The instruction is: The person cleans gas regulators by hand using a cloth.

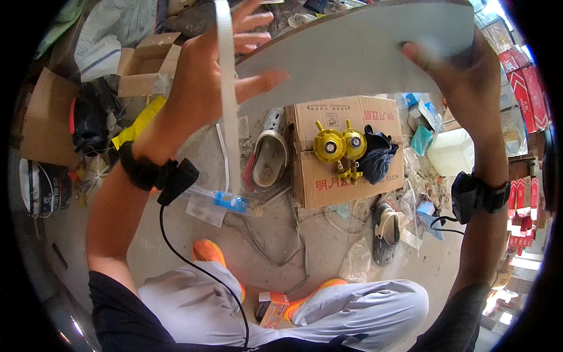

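Note:
My right hand (457, 83) grips the right end of a pale grey flat panel (347, 57), thumb on its near face and the other fingers hidden behind. At the panel's left end is my left hand (220, 66), its fingers spread and its thumb in front of the panel; whether the thumb touches it I cannot tell. A white woven strap (227, 88) hangs in front of my left hand. Below the panel, two yellow gas regulators (341, 143) and a dark bundled cloth (376, 154) rest on a cardboard box (305, 193) that bears writing.
Grey clogs stand left (269, 158) and right (387, 233) of the box. A clear plastic tube-shaped container (231, 201) with a blue label lies on the floor. An open carton (147, 61) stands far left, a white plastic tub (453, 152) right. Red boxes (525, 94) are stacked rightmost.

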`<state>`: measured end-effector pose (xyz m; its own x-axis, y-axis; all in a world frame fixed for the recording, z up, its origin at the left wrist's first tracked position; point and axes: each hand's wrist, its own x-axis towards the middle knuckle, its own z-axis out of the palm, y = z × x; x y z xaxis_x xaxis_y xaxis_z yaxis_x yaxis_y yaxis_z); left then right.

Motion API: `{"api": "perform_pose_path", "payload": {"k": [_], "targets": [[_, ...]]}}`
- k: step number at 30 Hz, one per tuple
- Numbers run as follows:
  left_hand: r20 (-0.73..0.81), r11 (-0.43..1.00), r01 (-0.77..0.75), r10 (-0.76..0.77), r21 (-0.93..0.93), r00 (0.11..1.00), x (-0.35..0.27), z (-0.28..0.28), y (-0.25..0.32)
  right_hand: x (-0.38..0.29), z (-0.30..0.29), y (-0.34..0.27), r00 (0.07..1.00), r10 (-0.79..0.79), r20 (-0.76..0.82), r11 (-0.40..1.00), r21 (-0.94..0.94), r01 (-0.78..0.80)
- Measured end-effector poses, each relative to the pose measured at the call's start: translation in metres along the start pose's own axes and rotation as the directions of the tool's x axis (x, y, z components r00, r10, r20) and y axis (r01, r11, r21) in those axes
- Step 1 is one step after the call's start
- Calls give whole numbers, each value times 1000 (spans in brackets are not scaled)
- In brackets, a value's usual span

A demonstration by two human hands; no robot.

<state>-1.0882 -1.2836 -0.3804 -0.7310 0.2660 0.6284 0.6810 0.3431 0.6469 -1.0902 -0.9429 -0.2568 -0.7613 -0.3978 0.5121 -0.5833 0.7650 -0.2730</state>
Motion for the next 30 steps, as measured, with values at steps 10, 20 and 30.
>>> {"api": "perform_pose_path", "payload": {"k": [10,20,30], "targets": [[418,607,525,-793,596,443,-123,-123,-114,-50,6,27,988,150,-42,986,84,-146],[252,352,-66,-515,934,820,-123,-137,-103,-72,22,103,829,544,127,770,315,-554],[511,737,-141,-304,661,804,-50,32,-99,-109,42,167,645,688,331,568,307,-764]]}}
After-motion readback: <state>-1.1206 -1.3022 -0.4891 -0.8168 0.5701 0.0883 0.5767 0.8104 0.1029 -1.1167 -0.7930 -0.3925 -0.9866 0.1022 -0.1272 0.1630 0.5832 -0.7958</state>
